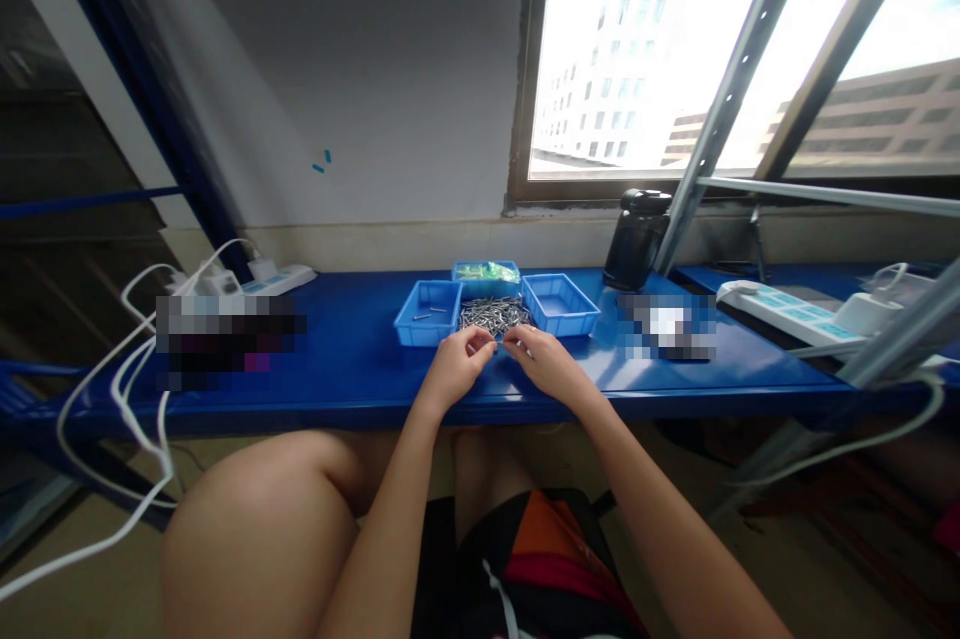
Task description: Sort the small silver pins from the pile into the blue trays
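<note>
Just in front of a pile of small silvery metal pieces (495, 315), which look like screws, my two hands almost meet. My left hand (459, 362) is closed in a pinch, thumb against fingertips. My right hand (534, 355) pinches too, its fingertips a little apart from the left ones. Whatever lies between the fingers is too small to make out. To the left of the pile stands a blue bin (414, 329) with a screw-like piece (429, 315) in it. Another blue bin (574, 321) stands to its right. Behind, a third blue bin (466, 286) holds green-tinted plastic bags (489, 271).
All this is on a blue table (352, 319) against a wall. At the back right stands a black bottle (634, 239). Power strips lie at the left (281, 281) and right (795, 312), with white cables (124, 389) hanging at the left edge. Two blurred-out patches cover other items.
</note>
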{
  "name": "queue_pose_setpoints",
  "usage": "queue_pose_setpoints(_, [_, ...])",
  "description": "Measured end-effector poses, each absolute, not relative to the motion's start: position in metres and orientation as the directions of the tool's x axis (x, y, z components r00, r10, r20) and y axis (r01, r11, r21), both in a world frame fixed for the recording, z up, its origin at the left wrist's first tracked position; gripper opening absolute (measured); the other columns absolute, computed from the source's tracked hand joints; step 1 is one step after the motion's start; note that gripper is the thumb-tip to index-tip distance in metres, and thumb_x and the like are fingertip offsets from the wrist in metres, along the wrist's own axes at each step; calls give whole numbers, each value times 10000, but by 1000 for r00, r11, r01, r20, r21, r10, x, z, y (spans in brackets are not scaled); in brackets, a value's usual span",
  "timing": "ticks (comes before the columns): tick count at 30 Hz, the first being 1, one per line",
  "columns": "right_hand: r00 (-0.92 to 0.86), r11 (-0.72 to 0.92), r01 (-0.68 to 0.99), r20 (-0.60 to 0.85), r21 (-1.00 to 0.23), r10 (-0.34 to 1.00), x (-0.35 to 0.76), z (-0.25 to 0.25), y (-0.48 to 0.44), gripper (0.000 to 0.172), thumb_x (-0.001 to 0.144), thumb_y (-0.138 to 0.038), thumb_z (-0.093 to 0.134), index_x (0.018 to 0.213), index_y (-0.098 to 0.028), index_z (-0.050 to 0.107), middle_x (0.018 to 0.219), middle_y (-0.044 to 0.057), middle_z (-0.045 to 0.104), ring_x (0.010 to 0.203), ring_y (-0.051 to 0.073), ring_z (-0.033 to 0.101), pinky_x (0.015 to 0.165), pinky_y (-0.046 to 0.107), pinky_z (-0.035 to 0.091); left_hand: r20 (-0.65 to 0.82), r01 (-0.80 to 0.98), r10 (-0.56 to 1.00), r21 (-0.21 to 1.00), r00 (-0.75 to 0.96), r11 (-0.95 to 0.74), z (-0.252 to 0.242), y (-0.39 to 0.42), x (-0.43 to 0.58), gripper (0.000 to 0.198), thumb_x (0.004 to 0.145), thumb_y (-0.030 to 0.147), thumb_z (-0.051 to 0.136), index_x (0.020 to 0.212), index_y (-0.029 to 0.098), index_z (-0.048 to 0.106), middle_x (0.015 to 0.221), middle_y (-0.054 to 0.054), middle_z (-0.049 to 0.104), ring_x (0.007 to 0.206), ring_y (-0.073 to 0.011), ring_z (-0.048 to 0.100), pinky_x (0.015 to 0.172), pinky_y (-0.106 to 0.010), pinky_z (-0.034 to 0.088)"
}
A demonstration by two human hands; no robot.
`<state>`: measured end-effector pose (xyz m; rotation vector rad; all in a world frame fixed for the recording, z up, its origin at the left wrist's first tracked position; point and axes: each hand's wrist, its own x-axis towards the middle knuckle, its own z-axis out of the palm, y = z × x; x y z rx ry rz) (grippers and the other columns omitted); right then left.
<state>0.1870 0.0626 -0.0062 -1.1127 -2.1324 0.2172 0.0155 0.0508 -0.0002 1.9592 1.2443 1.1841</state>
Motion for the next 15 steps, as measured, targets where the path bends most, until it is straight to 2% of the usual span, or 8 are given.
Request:
queue_pose_setpoints(4, [-370,604,648,501,-465,782,187,-5,62,147,888,-229,420,864,-190,560,853,47,609,784,161,564,712,264,413,379,393,883,794,278,-464,5,45,17,305,780,331,521,990,148,647,701,-16,601,612,-121,503,595,-230,416])
queue_pose_setpoints(9, [-378,605,641,492,-473,785,186,-4,61,170,895,-233,398,794,-189,528,804,41,597,742,154,555,670,251,403,332,372,868,803,370,-466,8,40,17,445,777,317,523,1193,165,572,741,-15,606,607,-109,472,599,-230,416])
queue_pose_setpoints(15, [-374,582,646,459,-495,806,186,-5,61,179,891,-241,395,742,-191,480,734,23,591,677,142,550,606,226,380,304,353,842,805,446,-478,9,38,17,545,755,283,553,1285,178,480,720,9,577,594,-95,455,587,-220,407])
